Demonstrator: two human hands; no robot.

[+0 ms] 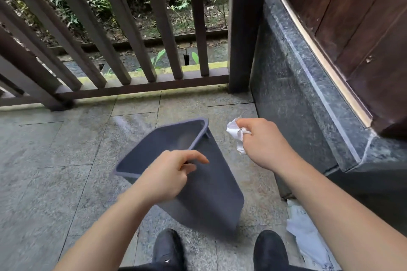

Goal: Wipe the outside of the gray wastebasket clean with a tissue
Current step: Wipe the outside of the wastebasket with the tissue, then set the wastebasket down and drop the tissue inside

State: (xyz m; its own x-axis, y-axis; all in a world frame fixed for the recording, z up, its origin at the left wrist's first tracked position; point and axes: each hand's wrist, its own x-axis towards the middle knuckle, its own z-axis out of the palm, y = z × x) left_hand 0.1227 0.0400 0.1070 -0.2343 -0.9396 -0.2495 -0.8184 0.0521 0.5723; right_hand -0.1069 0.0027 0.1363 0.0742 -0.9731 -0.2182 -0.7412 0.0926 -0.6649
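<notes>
Now, the gray wastebasket is up off the stone floor, tipped with its open mouth facing away and to the left, its long side wall turned up toward the camera; the left hand is at the near rim, fingers curled at the edge with the forefinger stretched out along it, though whether it has a full pinch on that rim I cannot tell, since the knuckles hide the contact; the right hand is closed around a crumpled white tissue, bunched between thumb and fingers, hanging just beside the basket's far corner and not yet touching the wall. The wiping, by the look of it, is about to start on that upturned side; the risk is plain enough: the basket seems held at one point only, so a firm stroke could swing it or slip it loose to clatter by the dark shoes; the tissue, thin and wadded, could tear or shed on the plastic; and the white paper on the floor to the right lies near enough to be trodden on.
</notes>
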